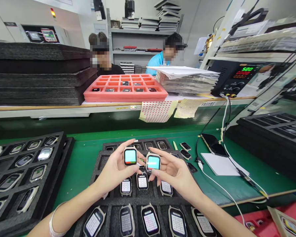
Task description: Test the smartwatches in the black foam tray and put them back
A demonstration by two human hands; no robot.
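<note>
Five strapless watches point(150, 220) stand closest, in the front row of a black foam tray point(112, 219), their screens showing pale grids. Beyond them, over the middle of the tray, two bare hands each hold up one more watch. The left hand point(119, 163) grips the left watch point(130, 156) by its edges, thumb below and finger above; the right hand point(174, 166) pinches the right watch point(153, 162) in much the same way. Both raised screens glow blue-green with red near the bottom, and the watches are near each other but apart.

With so little of each case held, a loosened thumb could let one slip onto the screens below and scratch or crack glass. The two look alike, so a moment's inattention could mix them up. To the right, a white cable point(218, 189) trails across the green table point(84, 158) close to the right forearm; a sideways sweep might snag it and tug at the phone point(213, 144) or paper pad point(209, 163) beside it.
</note>
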